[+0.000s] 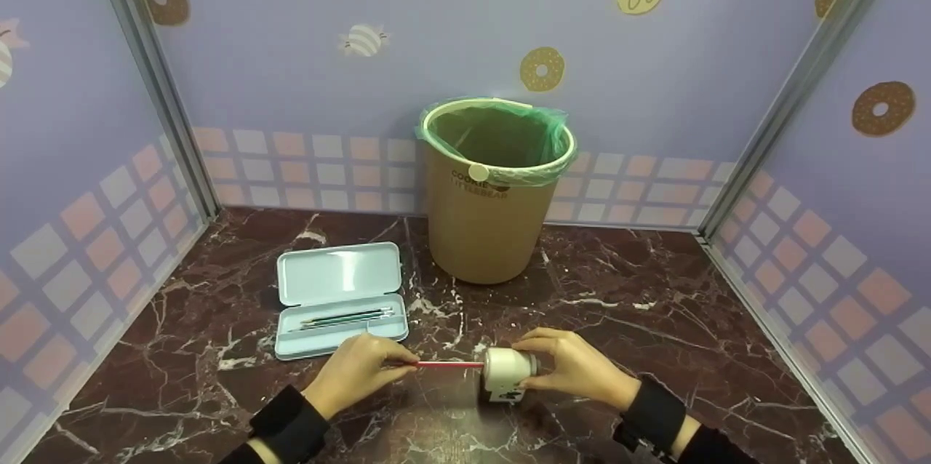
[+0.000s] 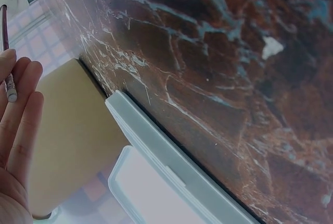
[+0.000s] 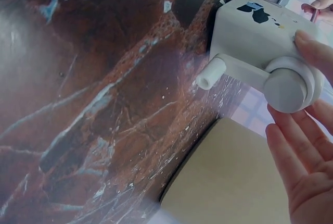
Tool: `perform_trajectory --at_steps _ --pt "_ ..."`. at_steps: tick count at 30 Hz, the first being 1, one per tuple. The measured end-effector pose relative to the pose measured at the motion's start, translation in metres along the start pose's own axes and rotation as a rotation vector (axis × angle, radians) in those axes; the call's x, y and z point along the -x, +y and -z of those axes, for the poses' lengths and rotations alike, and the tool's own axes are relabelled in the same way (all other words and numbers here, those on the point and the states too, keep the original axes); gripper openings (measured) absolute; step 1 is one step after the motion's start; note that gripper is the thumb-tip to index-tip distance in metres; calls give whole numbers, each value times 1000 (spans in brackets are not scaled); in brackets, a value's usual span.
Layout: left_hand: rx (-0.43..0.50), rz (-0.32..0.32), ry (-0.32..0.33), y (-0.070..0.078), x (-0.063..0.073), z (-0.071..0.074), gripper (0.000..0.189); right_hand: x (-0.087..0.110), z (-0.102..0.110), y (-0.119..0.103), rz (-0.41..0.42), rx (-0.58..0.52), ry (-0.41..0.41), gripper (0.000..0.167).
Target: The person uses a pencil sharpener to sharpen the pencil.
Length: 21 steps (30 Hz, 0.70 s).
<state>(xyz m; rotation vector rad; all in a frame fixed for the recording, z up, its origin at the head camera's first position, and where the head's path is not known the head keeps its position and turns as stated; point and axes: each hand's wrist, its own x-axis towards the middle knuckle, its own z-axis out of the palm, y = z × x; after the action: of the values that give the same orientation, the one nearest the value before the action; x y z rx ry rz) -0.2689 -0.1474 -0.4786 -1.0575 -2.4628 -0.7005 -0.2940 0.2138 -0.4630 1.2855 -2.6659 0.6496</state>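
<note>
My left hand [image 1: 360,369] pinches a red pencil [image 1: 451,364] near its rear end, between thumb and fingers. The pencil lies level, its other end in the hole of a white hand-crank pencil sharpener [image 1: 507,373]. In the right wrist view the sharpener's crank arm [image 3: 242,72] and knob [image 3: 210,74] face the camera, and dark patches mark its top. My right hand [image 1: 578,369] grips the sharpener at the crank side, thumb above and fingers below. In the left wrist view the pencil's pale rear tip [image 2: 11,97] sticks out past the fingers.
Behind my left hand lies an opened light-blue pencil case [image 1: 338,278] with several dark pencils [image 1: 349,318] inside. A tan waste bin [image 1: 487,231] with a green liner stands at the back middle. Patterned panels [image 1: 291,71] wall in the dark marbled table [image 1: 618,275].
</note>
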Motion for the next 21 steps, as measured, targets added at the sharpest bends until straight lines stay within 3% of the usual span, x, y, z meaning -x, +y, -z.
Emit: perform_trajectory --at_steps 7,21 --pt "13 -12 3 -1 0 -1 9 -1 0 -1 24 32 -5 46" --pt "65 61 -3 1 -4 -1 9 -2 -2 0 8 -28 2 45"
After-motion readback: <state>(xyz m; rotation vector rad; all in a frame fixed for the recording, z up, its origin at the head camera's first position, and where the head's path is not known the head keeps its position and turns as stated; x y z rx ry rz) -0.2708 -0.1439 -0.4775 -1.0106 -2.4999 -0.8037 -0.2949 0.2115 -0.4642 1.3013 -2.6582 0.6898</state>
